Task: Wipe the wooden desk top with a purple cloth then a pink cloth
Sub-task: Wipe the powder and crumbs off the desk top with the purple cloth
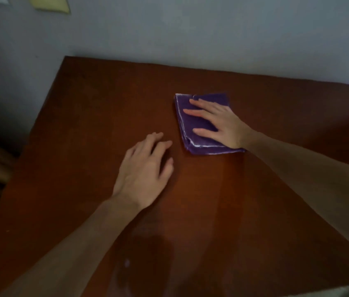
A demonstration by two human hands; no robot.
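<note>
The fingers (pixel 192 112) of the right hand (pixel 222 123) are spread apart and laid flat on a folded purple cloth (pixel 199 127), nothing being gripped between them; the palm is pressed down on the cloth's right part. The thumb is stretched along the cloth's near half, and the index and middle fingertips are pointed toward its left, white-stitched edge, which is left just beyond them. The cloth's far edge is seen just past the uppermost finger, and its near folded corner lies under the heel of the hand and the wrist.

The fingers (pixel 158 144) of the left hand (pixel 143 170) are loosely curled and slightly parted, with nothing held; whether the fingertips are touching the wood cannot be told. The cloth is found just beyond and to the right of these fingertips, a narrow strip of bare wood being left between them and its near-left corner.

Both hands are held over the wooden desk top (pixel 83 125), whose reddish-brown surface extends left of the left fingers. A grey wall (pixel 190 35) stands well beyond the right fingertips, past the desk's far edge. A yellowish sheet (pixel 51 3) is fixed on the wall far up and left of all the fingers.
</note>
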